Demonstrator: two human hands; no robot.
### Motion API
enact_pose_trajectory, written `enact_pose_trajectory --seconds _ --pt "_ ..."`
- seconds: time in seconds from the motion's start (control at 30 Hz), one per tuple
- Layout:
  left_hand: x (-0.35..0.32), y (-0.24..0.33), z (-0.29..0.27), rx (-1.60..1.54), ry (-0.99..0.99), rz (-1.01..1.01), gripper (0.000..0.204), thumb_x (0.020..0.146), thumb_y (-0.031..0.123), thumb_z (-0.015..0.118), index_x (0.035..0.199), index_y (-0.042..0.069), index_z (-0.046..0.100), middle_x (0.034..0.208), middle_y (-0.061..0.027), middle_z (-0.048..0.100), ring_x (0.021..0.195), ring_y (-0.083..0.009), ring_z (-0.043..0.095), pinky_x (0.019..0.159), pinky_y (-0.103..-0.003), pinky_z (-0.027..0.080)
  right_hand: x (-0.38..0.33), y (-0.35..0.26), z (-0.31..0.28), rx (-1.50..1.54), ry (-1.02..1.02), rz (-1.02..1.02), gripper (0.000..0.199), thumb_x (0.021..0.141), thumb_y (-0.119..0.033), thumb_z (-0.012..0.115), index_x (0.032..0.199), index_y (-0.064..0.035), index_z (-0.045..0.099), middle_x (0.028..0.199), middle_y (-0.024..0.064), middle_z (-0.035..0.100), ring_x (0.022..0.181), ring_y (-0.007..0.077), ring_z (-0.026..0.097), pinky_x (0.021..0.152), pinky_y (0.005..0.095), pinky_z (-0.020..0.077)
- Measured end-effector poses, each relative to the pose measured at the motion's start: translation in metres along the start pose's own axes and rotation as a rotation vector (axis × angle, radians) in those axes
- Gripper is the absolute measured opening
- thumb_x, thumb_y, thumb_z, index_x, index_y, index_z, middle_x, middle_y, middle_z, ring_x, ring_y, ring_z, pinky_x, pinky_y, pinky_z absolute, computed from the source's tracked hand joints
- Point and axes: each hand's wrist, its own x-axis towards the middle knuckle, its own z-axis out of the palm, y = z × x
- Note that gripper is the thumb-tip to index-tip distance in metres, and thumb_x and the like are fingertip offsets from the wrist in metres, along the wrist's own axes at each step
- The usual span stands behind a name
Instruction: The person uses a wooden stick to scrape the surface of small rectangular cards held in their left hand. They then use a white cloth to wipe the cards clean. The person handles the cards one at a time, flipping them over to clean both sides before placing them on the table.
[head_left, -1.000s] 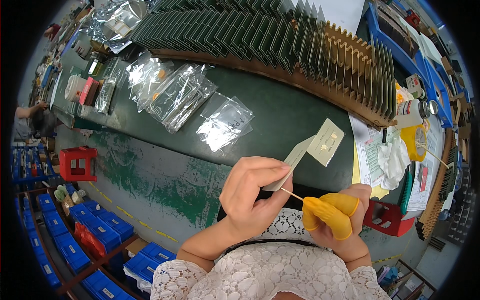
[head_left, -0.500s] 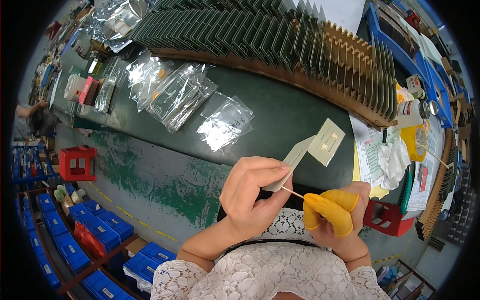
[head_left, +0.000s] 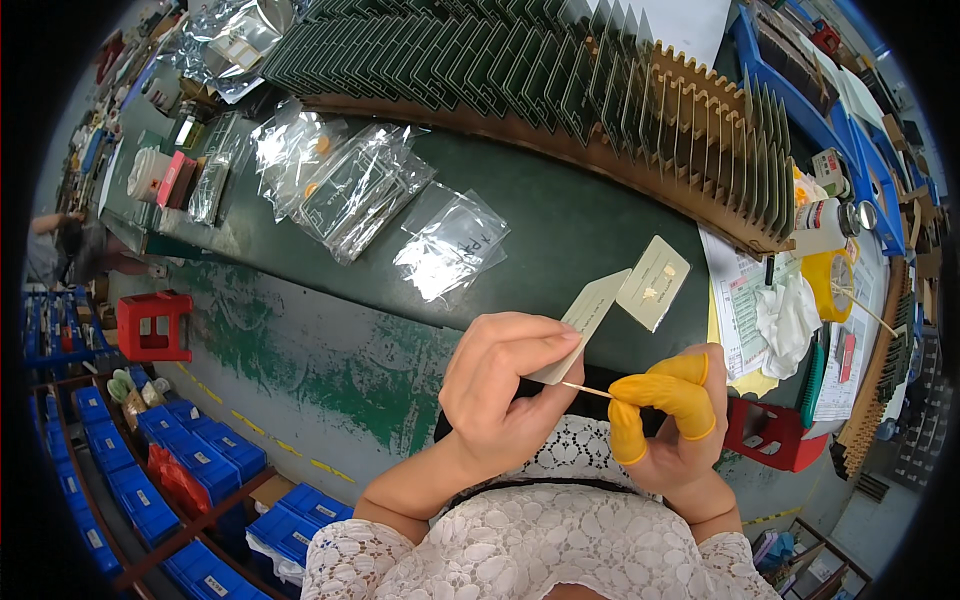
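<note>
Pale card strip (head_left: 583, 322), pinched at its lower end between thumb and fingers of left hand (head_left: 505, 390), tilted up and away over near edge of green bench (head_left: 560, 215). Thin wooden stick (head_left: 588, 390) touching strip's lower end, gripped in right hand (head_left: 672, 420) by thumb and forefinger capped in yellow finger cots (head_left: 660, 395); both hands closed on what they hold, close together, just above white lace blouse (head_left: 540, 540). Just beyond strip, second pale card (head_left: 654, 282) flat on bench, apart from strip. Left of strip, clear plastic bags (head_left: 450, 245), flat on bench, contents too faint to tell. Right of strip, printed papers (head_left: 740, 300) under crumpled white cloth (head_left: 788, 315), yellow tape roll (head_left: 828, 285) beside them, white bottle (head_left: 822, 222) a little farther. Far beyond strip, long notched wooden rack (head_left: 700, 110) holding dark green boards (head_left: 480, 60) upright on edge, slot after slot. Below bench to far left, red stool (head_left: 155, 325) and blue bins (head_left: 140, 490) on shelves.
</note>
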Motion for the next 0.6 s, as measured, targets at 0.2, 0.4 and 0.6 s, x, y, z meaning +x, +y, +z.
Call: enact_pose_trajectory --seconds 0.2,0.4,0.6 --pt "0.0002 -0.0004 -0.0012 -0.002 -0.007 0.006 0.036 0.063 -0.01 0.078 0.095 0.001 0.064 0.092 -0.0118 0.069 0.077 -0.0254 0.065 0.066 -0.031 0.051 0.0008 0.0003 0.001 -0.017 0.0 -0.017 0.029 0.069 -0.011 0.08 0.095 -0.0108 0.068 0.084 0.0042 0.057 0.069 0.023 0.05 0.064 0.0346 0.0356" --pt "-0.0001 -0.0006 -0.0013 0.002 -0.008 0.001 0.036 0.063 -0.009 0.078 0.094 0.001 0.064 0.092 -0.0119 0.069 0.077 -0.0257 0.064 0.066 -0.032 0.051 -0.0008 0.0009 0.0013 -0.017 -0.006 0.001 0.031 0.069 -0.011 0.081 0.097 -0.0108 0.068 0.084 0.004 0.056 0.069 0.023 0.049 0.064 0.0349 0.0348" --pt "0.0 -0.001 -0.0018 0.007 -0.008 0.007 0.037 0.062 -0.009 0.078 0.094 0.001 0.064 0.092 -0.0117 0.069 0.077 -0.0259 0.064 0.066 -0.032 0.051 0.0 -0.0011 -0.0009 -0.032 -0.032 -0.006 0.031 0.069 -0.01 0.081 0.097 -0.0113 0.068 0.084 0.0042 0.056 0.07 0.023 0.048 0.064 0.035 0.0345"
